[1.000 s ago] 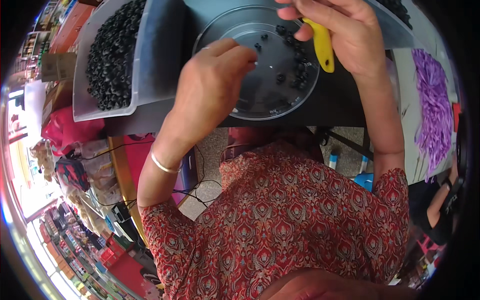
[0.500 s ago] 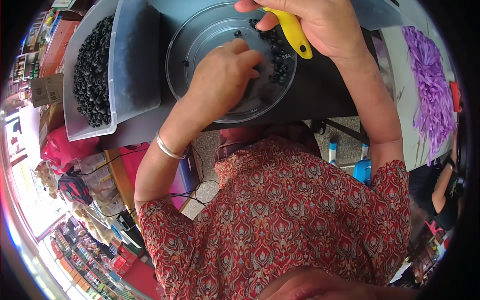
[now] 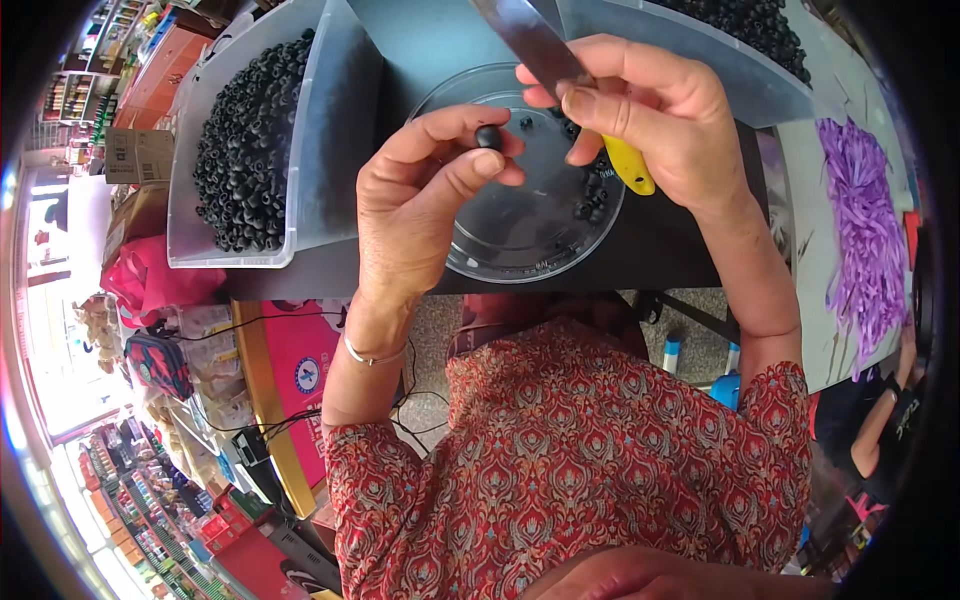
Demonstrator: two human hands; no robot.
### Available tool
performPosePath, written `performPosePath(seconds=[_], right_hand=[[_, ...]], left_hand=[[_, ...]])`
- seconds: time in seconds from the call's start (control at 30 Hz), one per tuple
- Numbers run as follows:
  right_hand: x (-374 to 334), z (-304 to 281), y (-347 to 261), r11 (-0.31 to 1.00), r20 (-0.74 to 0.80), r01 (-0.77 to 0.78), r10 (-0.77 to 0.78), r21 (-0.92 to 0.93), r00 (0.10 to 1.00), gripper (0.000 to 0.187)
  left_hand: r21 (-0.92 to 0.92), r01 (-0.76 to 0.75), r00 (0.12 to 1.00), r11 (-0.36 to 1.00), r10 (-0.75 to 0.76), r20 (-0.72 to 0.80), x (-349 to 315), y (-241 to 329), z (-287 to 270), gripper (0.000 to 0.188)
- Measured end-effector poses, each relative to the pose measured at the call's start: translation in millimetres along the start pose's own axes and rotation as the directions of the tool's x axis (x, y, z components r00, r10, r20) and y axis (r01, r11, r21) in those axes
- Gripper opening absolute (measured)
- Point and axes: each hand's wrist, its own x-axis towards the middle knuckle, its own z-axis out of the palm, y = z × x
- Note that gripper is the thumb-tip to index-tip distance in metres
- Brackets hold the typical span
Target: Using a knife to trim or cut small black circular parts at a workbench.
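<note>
My left hand (image 3: pixel 405 205) pinches a small round black piece (image 3: pixel 488 136) between thumb and fingertips, above a clear round plastic tray (image 3: pixel 490 255). Closed around a knife (image 3: pixel 535 45) is my right hand (image 3: pixel 670 125); the yellow handle sticks out below the palm and the metal blade points up and to the left. My right thumb presses near the base of the blade. The blade is apart from the black piece. Several more black pieces (image 3: pixel 592 205) lie in the tray, mostly along its right side, partly hidden by my right hand.
A translucent bin (image 3: pixel 330 150) heaped with black ring-like pieces (image 3: pixel 245 150) stands at left. Another bin (image 3: pixel 700 75) with similar pieces is at the far right. Purple strips (image 3: pixel 860 230) lie on a pale table at right. Another person's arm (image 3: pixel 875 430) shows at the right edge.
My left hand has come up out of the tray with a black piece in its fingertips. The knife's blade now shows. The whole view has shifted, bringing the right bin into sight.
</note>
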Motion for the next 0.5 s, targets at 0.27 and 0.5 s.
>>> performPosePath(seconds=[0.27,0.5], right_hand=[[-4,8,-3,0.991,0.058,0.114,-0.111,-0.063,0.992,0.025],[-7,14,-3,0.993,0.042,0.096,-0.094,-0.063,0.995,0.024]], left_hand=[[-0.028,-0.001,1.0,1.0,0.001,-0.005,-4,0,5,0.029],[-0.05,-0.073,0.997,0.996,0.073,-0.009,-6,-9,4,0.032]])
